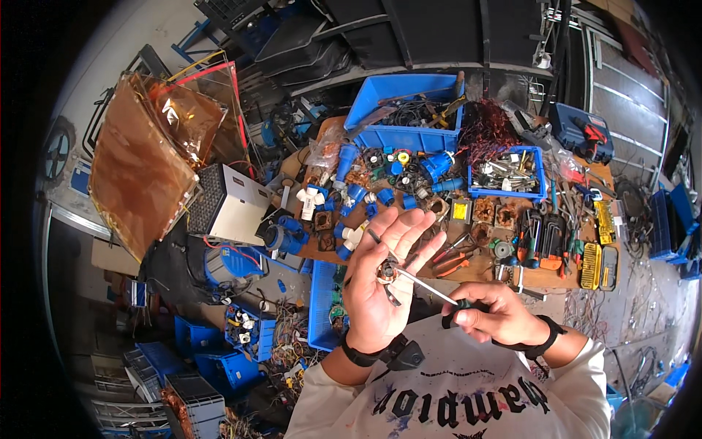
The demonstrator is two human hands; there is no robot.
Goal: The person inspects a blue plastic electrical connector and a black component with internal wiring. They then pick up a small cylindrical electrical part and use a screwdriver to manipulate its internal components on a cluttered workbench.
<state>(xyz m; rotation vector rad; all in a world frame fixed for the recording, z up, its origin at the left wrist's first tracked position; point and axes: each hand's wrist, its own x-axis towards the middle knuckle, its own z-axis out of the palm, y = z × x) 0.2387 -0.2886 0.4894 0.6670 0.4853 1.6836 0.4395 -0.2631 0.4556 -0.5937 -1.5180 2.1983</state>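
Observation:
My left hand is raised over the bench's near edge, palm up with the fingers stretched. In its palm, beside the thumb, rests a small round copper-coloured part, held there. Small dark strips show against the fingers and palm; I cannot tell what they are. My right hand is closed around the dark handle of a screwdriver. Its thin metal shaft slants up to the left, and the tip reaches the copper-coloured part. Whether the tip sits inside the part is too small to tell.
Blue plug housings crowd the wooden bench. Behind them stand a blue bin of wires and a smaller blue tray of metal parts. Pliers and screwdrivers lie at right. Blue crates fill the floor at left.

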